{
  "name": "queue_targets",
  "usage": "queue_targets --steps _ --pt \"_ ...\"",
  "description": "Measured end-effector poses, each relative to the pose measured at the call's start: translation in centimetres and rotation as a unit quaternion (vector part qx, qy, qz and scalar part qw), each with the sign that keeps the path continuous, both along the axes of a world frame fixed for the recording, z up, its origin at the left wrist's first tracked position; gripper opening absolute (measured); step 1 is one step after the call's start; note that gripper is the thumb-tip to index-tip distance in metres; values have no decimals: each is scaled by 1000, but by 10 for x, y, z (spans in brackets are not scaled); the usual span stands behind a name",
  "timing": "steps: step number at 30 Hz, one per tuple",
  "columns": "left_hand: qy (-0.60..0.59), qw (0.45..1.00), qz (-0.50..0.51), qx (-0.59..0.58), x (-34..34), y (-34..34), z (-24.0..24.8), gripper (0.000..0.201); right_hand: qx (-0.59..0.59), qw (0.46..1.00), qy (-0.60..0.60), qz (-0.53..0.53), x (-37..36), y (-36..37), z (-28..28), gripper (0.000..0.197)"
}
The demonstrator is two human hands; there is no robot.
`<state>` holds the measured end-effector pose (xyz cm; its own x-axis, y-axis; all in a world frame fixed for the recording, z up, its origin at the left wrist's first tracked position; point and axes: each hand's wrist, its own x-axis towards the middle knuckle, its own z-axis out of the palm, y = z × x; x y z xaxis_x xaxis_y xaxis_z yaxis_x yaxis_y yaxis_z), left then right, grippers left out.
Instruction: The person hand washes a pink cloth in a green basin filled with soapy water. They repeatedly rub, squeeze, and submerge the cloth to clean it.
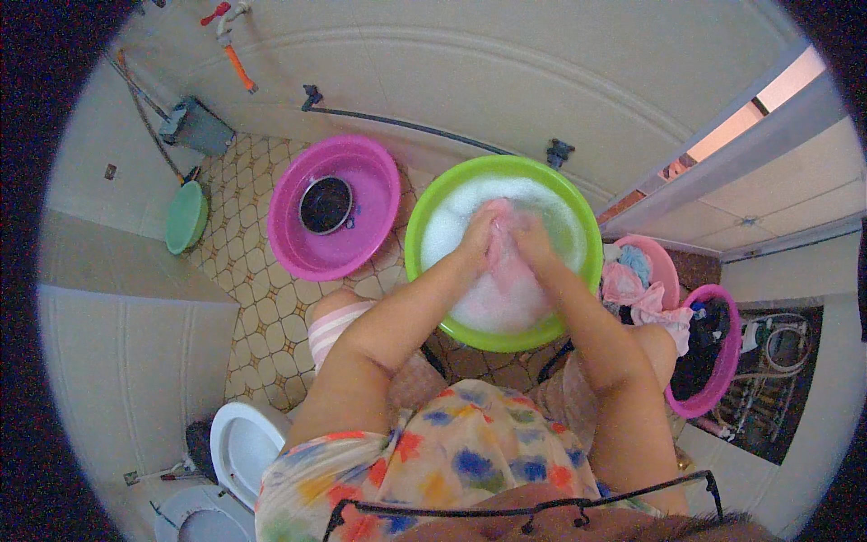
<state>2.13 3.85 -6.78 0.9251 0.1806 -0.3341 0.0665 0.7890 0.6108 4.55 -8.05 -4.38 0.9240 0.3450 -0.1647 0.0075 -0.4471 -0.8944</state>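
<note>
While foam fills the green basin, both hands' grip pinches pink cloth.

Grn basin, pink cloth.

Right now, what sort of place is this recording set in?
Most likely a tiled home bathroom used for hand laundry: a white toilet, a wall tap, and both hands rubbing pink cloth in a sudsy round green plastic basin.

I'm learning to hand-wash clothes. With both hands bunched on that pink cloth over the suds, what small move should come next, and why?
Probably another short rub. The left hand and right hand grip the pink cloth together above the foam in the green basin, so it looks mid-scrub, not rinsed.
</note>
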Motion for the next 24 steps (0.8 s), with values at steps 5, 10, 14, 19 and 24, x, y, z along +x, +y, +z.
queue_targets --steps 5,10,14,19,24 --pt "159 976 -139 49 -8 -1 51 21 69 991 -91 66 -36 8 31 26" --pt "30 975 -158 152 -8 11 15 31 -20 949 -249 193 -61 14 63 19" --pt "157 957 -244 -30 -33 -22 135 42 -182 908 -341 161 -22 0 -5 22" --pt "50 987 -129 -83 -20 -13 55 36 -237 942 -209 113 -5 -6 43 29" --pt "73 994 -70 42 -33 12 129 38 9 1000 18 -11 4 -34 40 24"
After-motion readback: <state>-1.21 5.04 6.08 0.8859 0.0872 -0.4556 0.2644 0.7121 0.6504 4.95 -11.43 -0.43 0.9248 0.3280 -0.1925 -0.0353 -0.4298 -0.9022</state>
